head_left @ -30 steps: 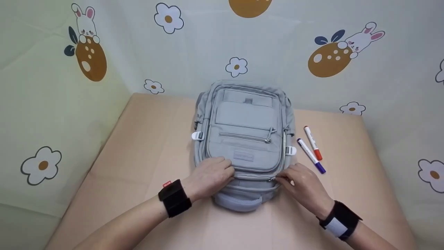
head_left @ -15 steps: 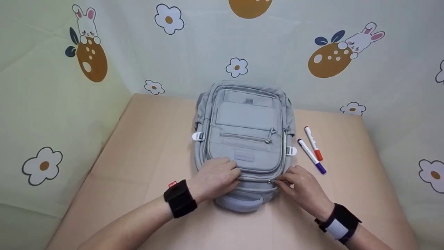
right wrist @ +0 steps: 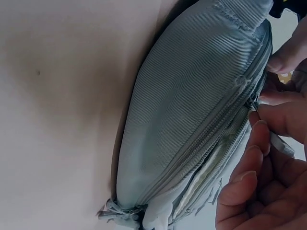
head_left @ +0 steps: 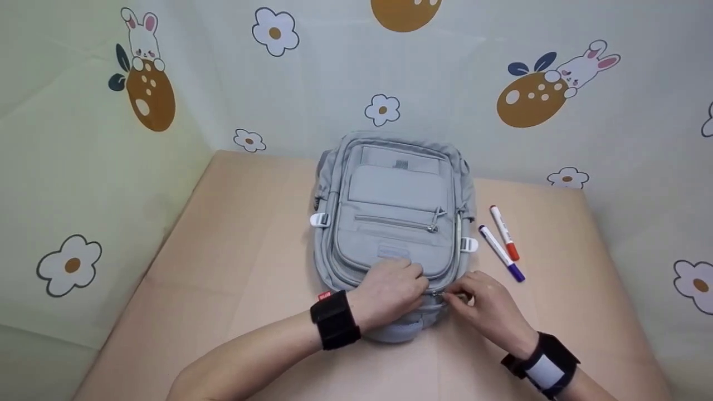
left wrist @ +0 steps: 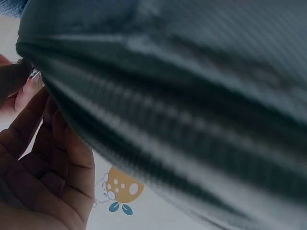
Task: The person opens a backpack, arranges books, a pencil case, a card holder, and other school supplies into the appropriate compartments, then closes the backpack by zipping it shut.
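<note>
Head view: one grey fabric backpack (head_left: 392, 217) flat at centre of tan table (head_left: 234, 250), far end against patterned backdrop. My left hand (head_left: 390, 292) presses near end of pack, fingers curled on fabric. My right hand (head_left: 487, 306) pinches one small metal zipper pull (head_left: 437, 293), seemingly — wrist view blurry. Two marker pens, one orange-capped (head_left: 504, 232), one purple-capped (head_left: 501, 253), just right of pack. Bare tabletop both sides; left roomier.

Pale grey backpack (head_left: 392, 214) on a tan worktop (head_left: 234, 267); orange-capped marker (head_left: 504, 232) and purple-capped marker (head_left: 501, 253) near its right edge.
</note>
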Demonstrator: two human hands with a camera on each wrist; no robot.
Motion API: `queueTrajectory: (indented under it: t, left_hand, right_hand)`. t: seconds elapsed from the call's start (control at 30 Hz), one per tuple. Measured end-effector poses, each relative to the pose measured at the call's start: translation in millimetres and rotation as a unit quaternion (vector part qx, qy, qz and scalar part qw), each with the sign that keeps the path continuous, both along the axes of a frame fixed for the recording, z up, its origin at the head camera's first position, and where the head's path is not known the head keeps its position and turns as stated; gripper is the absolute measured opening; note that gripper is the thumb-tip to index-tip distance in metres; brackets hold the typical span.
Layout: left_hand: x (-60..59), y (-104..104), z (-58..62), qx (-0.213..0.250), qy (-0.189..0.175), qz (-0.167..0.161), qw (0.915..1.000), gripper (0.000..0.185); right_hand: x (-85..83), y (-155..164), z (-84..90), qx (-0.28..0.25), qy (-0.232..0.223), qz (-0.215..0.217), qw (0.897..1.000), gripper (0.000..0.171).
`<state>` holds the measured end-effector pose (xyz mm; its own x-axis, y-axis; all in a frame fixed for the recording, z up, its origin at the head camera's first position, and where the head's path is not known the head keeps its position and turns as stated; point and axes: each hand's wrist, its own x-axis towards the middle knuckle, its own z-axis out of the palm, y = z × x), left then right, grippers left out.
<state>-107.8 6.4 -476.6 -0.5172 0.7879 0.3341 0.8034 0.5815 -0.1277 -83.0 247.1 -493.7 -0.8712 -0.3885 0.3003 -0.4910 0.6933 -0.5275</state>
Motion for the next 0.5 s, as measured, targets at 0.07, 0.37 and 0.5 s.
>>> queueTrajectory:
  t: [0.07,0.37,0.5]
  left_hand:
    - [-0.9,3.2,-1.8,-0.018,0.006,0.007,0.9998,0.016]
    - [-3.6,8.2,-3.6,-0.036,0.0,0.012,0.9993,0.009]
    - [-3.8,8.0,-4.2,-0.027,0.004,0.013,0.9995,0.009]
  right_hand:
    - [0.0,-0.7,-0.2,-0.001,-0.009,-0.002,1.0,0.02]
    - [-0.2,-5.0,-0.8,0.003,-0.022,-0.01,1.0,0.018]
    - [-1.0,-4.9,-1.2,0.0,0.001,-0.003,1.0,0.019]
